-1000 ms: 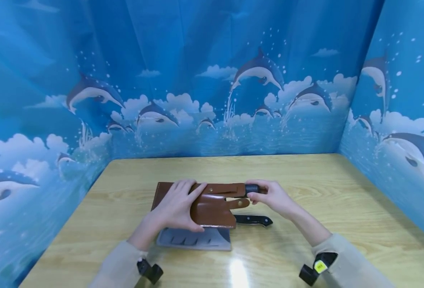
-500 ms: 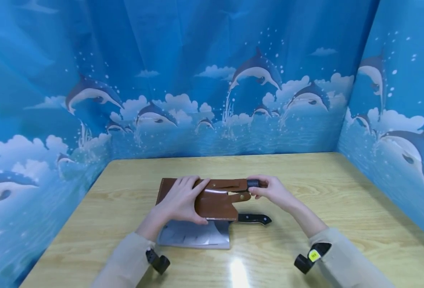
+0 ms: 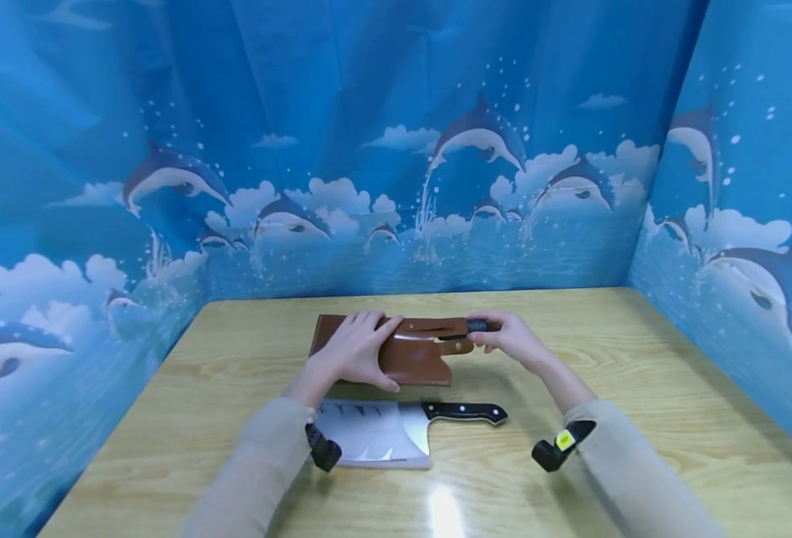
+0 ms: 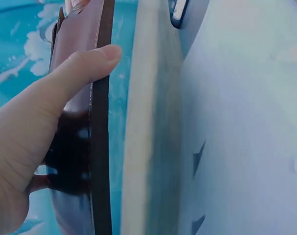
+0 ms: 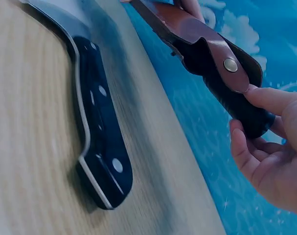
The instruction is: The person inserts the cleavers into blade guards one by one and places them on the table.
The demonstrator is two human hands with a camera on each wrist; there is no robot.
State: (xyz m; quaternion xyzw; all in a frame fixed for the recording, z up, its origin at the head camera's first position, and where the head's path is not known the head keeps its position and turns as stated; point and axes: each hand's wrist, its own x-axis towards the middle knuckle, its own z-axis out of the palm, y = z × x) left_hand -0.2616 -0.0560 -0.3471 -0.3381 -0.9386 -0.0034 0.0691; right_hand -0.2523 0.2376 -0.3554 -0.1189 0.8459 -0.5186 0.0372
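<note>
My left hand grips a brown leather knife sheath across its width, the thumb over the near edge, as the left wrist view shows. A black cylindrical handle sticks out of the sheath's right end; what it belongs to is hidden inside. My right hand holds that handle between thumb and fingers, close to a snap strap. Below, apart from the sheath, a cleaver lies on the table, its broad blade to the left and its black riveted handle to the right.
The wooden table reaches back to a blue dolphin-print curtain, which also hangs at both sides. Small cameras are strapped on both wrists. Table surface lies around the cleaver.
Both hands have moved the sheath and its black handle away from me, off the cleaver, and slightly right. The cleaver's blade and handle now show more fully. The grips look the same.
</note>
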